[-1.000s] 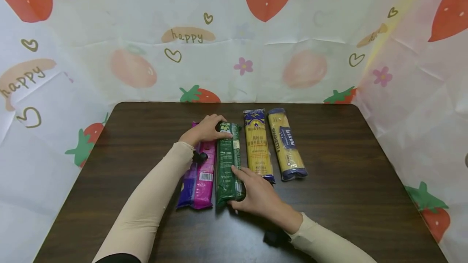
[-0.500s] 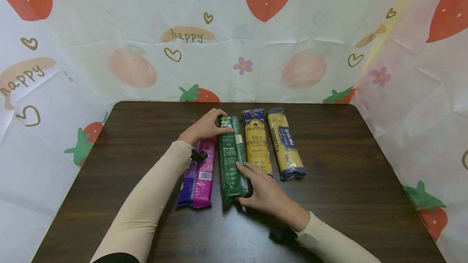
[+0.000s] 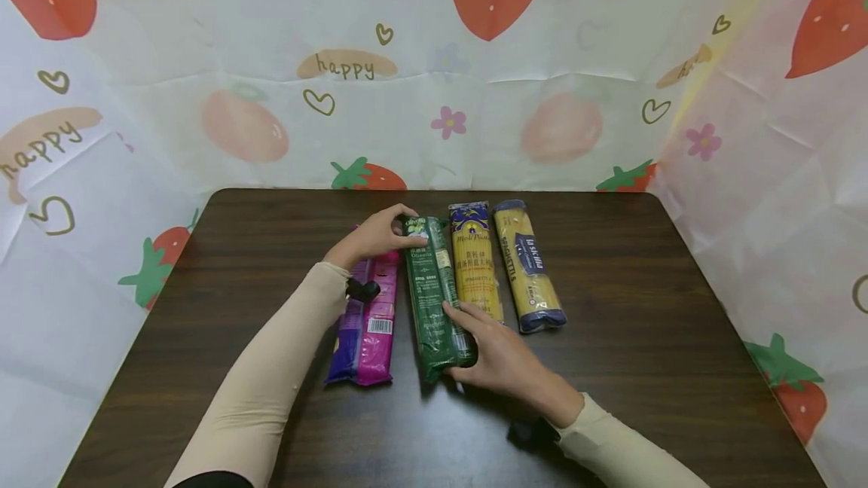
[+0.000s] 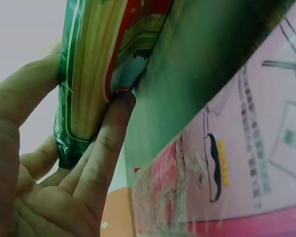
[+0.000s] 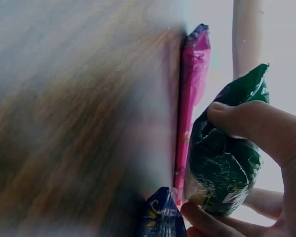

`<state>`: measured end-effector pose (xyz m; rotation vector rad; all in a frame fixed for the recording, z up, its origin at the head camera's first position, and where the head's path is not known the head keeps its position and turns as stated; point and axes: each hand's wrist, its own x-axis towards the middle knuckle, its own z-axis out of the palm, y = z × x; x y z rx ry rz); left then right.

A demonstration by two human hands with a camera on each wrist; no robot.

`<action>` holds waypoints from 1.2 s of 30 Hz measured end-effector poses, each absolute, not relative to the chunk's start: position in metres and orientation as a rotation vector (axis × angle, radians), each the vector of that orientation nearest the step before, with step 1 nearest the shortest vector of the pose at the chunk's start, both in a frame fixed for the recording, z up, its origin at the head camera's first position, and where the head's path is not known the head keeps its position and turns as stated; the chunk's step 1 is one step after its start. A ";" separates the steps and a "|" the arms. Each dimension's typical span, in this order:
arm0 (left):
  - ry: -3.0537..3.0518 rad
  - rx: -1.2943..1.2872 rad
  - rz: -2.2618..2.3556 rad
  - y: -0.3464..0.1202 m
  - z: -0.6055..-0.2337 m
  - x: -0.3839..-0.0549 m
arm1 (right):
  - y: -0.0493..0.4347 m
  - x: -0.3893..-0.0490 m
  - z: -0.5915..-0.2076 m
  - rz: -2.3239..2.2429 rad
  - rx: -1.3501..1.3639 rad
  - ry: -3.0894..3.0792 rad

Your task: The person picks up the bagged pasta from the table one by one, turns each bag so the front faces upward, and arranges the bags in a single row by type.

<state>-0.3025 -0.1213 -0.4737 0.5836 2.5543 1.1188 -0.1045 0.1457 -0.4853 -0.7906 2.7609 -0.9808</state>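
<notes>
Both hands hold a green spaghetti packet (image 3: 429, 292) near the middle of the table. My left hand (image 3: 376, 238) grips its far end, thumb across the top face. In the left wrist view, that hand's fingers (image 4: 106, 153) reach under the packet, whose underside shows pale pasta strands. Around the near end, my right hand (image 3: 502, 360) pinches the packet from the right side. In the right wrist view the thumb (image 5: 237, 118) lies over the crumpled green end, other fingers beneath. The packet tilts slightly, its near end pointing right, and a gap shows between it and the tabletop.
A pink and purple packet (image 3: 376, 337) lies left of the green one, partly under the left forearm. To the right lie a yellow spaghetti packet (image 3: 475, 254) and another with blue ends (image 3: 532, 269). The dark wooden table (image 3: 631, 307) meets a printed cloth (image 3: 576, 44) behind.
The green packet has come up and shifted right, away from the pink packet, its near end swinging right. Both hands moved with it. The other packets stayed put.
</notes>
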 end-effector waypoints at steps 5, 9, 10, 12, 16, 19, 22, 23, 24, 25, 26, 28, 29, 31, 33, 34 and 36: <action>2.505 0.602 1.194 -0.127 -0.476 -0.303 | 0.151 -0.106 -0.486 -1.025 -0.808 2.736; 2.452 0.605 1.256 -0.132 -0.478 -0.304 | 0.155 -0.107 -0.486 -1.047 -0.806 2.711; 2.434 0.602 1.273 -0.133 -0.478 -0.304 | 0.155 -0.107 -0.486 -1.051 -0.807 2.705; 2.408 0.605 1.297 -0.134 -0.478 -0.304 | 0.157 -0.108 -0.486 -1.057 -0.816 2.697; 2.367 0.648 1.311 -0.137 -0.478 -0.304 | 0.160 -0.110 -0.486 -1.072 -0.851 2.687; 2.344 0.686 1.315 -0.139 -0.479 -0.304 | 0.162 -0.111 -0.485 -1.109 -0.871 2.679; 2.325 0.718 1.338 -0.138 -0.481 -0.304 | 0.163 -0.113 -0.484 -1.153 -0.888 2.669; 2.321 0.723 1.351 -0.137 -0.482 -0.304 | 0.163 -0.114 -0.484 -1.162 -0.894 2.668; 2.324 0.730 1.360 -0.136 -0.483 -0.304 | 0.163 -0.114 -0.484 -1.166 -0.900 2.667; 2.333 0.741 1.364 -0.135 -0.483 -0.304 | 0.163 -0.114 -0.484 -1.171 -0.907 2.666; 2.346 0.749 1.367 -0.134 -0.484 -0.304 | 0.164 -0.114 -0.485 -1.178 -0.915 2.665; 2.370 0.744 1.382 -0.133 -0.483 -0.304 | 0.164 -0.114 -0.485 -1.189 -0.924 2.662; 2.386 0.736 1.388 -0.132 -0.483 -0.304 | 0.164 -0.114 -0.485 -1.198 -0.929 2.659; 2.396 0.726 1.417 -0.132 -0.482 -0.305 | 0.164 -0.114 -0.485 -1.231 -0.934 2.650; 2.384 0.711 1.457 -0.132 -0.481 -0.305 | 0.164 -0.113 -0.486 -1.260 -0.942 2.640; 2.377 0.710 1.476 -0.132 -0.481 -0.305 | 0.164 -0.113 -0.486 -1.278 -0.947 2.635; 2.351 0.706 1.523 -0.132 -0.482 -0.305 | 0.165 -0.114 -0.486 -1.305 -0.958 2.627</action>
